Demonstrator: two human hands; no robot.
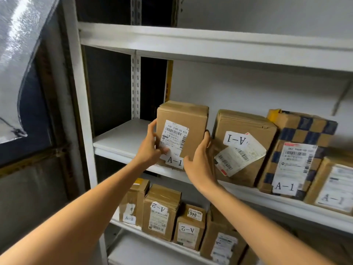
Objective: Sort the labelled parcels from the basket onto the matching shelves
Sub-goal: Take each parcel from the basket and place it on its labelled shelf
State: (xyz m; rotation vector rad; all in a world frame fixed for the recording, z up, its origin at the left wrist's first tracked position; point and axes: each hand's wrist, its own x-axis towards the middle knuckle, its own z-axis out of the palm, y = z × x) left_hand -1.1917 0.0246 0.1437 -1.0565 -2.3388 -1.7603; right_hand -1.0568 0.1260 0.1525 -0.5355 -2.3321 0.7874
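Note:
A brown cardboard parcel (193,121) with a white shipping label and an "A-1" tag stands upright at the front of the middle shelf (118,138). My left hand (149,148) grips its left edge, thumb on the label. My right hand (200,159) holds its right edge, fingers curled round the side. To its right stand other A-1 parcels: a creased brown box (246,123) with an upside-down tag, a blue-checked box (305,131) and a blurred one (334,188) at the frame edge.
The lower shelf (286,211) carries several A-2 parcels (162,213). The upper shelf (191,41) shows only its underside and front lip. A white upright post (80,104) bounds the rack on the left. Bare shelf surface lies left of the held parcel.

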